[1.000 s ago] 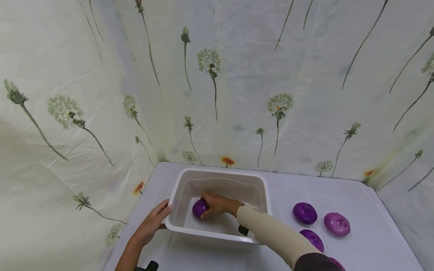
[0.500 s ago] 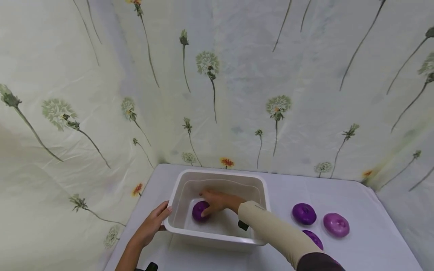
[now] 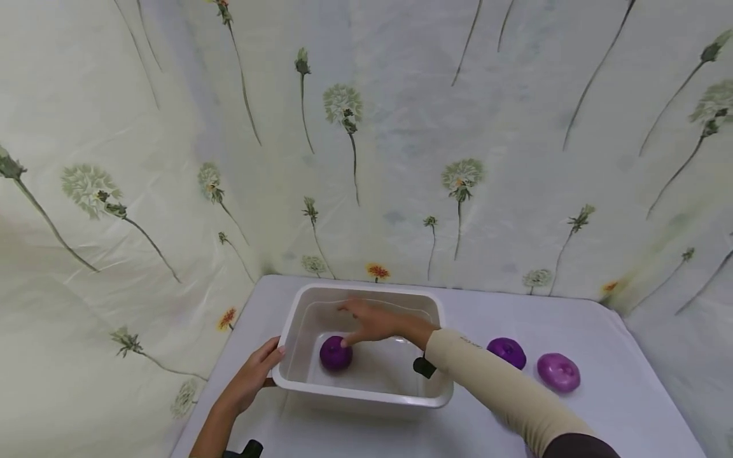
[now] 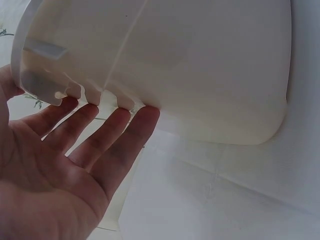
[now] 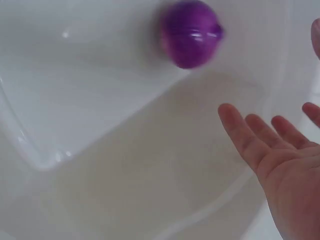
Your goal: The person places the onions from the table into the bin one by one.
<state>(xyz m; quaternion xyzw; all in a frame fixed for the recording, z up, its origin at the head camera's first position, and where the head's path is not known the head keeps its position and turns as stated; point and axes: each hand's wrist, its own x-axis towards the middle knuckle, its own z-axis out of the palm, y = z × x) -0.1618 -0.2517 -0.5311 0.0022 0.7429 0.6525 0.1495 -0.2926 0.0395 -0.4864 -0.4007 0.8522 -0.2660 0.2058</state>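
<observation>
A white plastic basin [image 3: 366, 395] stands on the table, one round, glossy purple onion [image 3: 335, 353] lying on its floor toward the left. My left hand [image 3: 251, 375] grips the basin's left rim, thumb over the edge. In the left wrist view, the fingers [image 4: 132, 145] of that hand touch the outer wall from below. Above the basin's inside, my right hand [image 3: 375, 321] is spread and holds nothing; its thumb overlaps the onion in the head view. The right wrist view shows the onion [image 5: 190, 35] apart from the outstretched fingers.
Right of the basin, a dark purple onion [image 3: 506, 352] and a lighter pinkish-purple onion [image 3: 558, 372] lie on the white-covered table [image 3: 624, 407]. My right sleeve [image 3: 492, 375] partly hides that area. A flowered cloth [image 3: 401, 159] hangs behind the table.
My right hand has let go of the onion and risen away toward the basin's back and right. The onion stays on the basin floor. My left hand keeps its grip on the rim.
</observation>
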